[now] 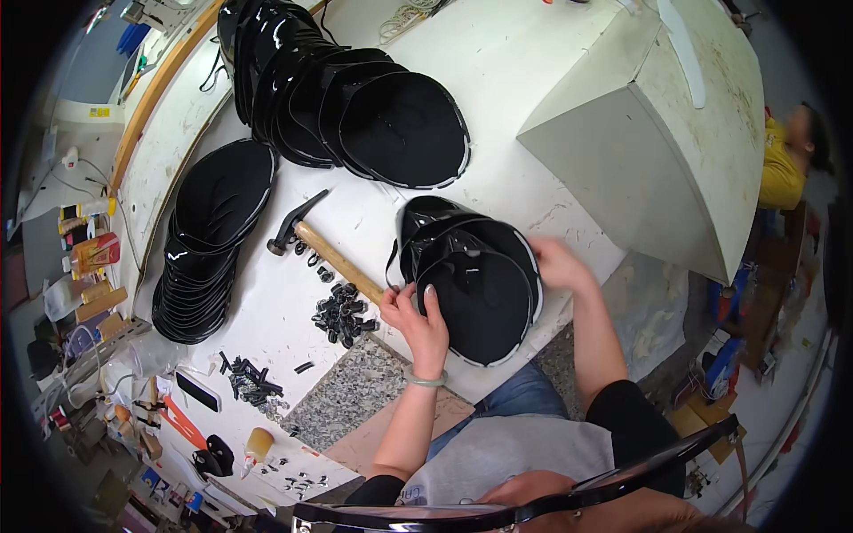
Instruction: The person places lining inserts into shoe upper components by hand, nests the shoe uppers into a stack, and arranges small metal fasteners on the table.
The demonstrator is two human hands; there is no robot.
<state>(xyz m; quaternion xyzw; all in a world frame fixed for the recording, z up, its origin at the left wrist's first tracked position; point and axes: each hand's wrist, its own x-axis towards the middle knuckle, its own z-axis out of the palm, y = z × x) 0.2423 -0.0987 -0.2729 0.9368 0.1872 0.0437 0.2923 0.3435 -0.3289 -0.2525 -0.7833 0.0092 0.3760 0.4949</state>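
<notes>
My left hand (418, 318) rests on the left edge of a glossy black shell-shaped piece (484, 298), fingers pressing on its top face. My right hand (553, 265) grips the same piece at its right rim. It lies on top of a small stack of like pieces (425, 222) at the white table's front edge. A hammer (322, 246) with a wooden handle lies just left of my left hand, beside a heap of small black fittings (342, 315).
A large fanned stack of black pieces (355, 98) lies at the back, another stack (206, 240) at the left. A grey stone slab (348, 393) and more small parts (253, 382) sit at lower left. A white boxy block (657, 133) stands right. Another person (786, 160) sits beyond.
</notes>
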